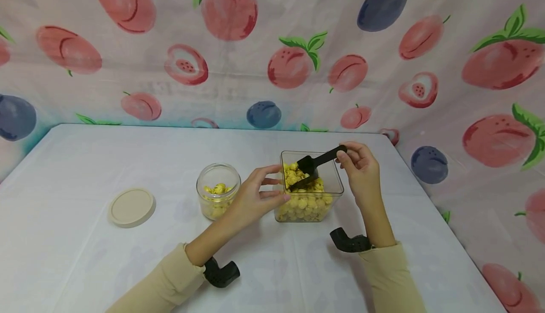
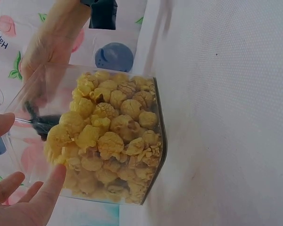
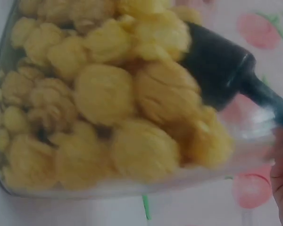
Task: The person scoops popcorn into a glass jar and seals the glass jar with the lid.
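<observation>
A clear square container (image 1: pixel 340 185) holds yellow popcorn (image 2: pixel 108 141). The right hand (image 1: pixel 362 166) pinches the end of a black plastic scoop's handle above the container's far right side. The head of the black scoop (image 1: pixel 307 165) lies inside, among the upper popcorn; part of it is hidden there. Against the container's left side and near front corner rests the left hand (image 1: pixel 255 192), with its fingers spread and fairly straight. In the right wrist view the scoop (image 3: pixel 217 66) appears behind the popcorn through the clear wall.
Left of the container stands a round clear jar (image 1: pixel 207 204) without a lid, with some popcorn in it. A round beige lid (image 1: pixel 132 207) lies flat farther left. The white-covered table (image 1: pixel 85 161) ends at a fruit-print cloth (image 1: pixel 230 67) behind.
</observation>
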`<state>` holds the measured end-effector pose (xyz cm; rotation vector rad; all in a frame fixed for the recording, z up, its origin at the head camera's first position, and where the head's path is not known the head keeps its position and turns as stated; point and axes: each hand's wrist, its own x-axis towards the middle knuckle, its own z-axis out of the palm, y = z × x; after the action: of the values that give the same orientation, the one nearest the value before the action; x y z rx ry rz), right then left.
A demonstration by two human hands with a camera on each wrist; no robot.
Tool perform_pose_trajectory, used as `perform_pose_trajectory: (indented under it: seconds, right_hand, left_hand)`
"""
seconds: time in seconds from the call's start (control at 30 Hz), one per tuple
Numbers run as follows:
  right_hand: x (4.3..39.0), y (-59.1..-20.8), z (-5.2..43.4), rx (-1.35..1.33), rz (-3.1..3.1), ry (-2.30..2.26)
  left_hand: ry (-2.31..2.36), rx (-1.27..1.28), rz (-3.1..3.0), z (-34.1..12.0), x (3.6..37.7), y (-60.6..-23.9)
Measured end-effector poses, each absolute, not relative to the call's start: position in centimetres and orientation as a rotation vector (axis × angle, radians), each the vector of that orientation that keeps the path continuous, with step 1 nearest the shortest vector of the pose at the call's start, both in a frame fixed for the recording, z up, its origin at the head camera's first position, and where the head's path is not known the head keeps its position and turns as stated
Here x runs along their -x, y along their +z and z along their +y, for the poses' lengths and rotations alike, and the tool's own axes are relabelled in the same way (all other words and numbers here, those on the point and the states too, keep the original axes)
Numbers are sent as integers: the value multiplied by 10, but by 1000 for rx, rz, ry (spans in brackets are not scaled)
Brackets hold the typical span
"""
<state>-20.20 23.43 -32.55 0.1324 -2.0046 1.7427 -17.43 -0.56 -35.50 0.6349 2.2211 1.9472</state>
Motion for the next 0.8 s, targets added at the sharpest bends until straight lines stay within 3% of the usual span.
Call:
perform_pose_trajectory:
  seconds: [0.8]
  right_hand:
    - [202, -325, 231, -106, -1897, 1947]
  left_hand:
    - [1957, -627, 2205, -6, 175, -354]
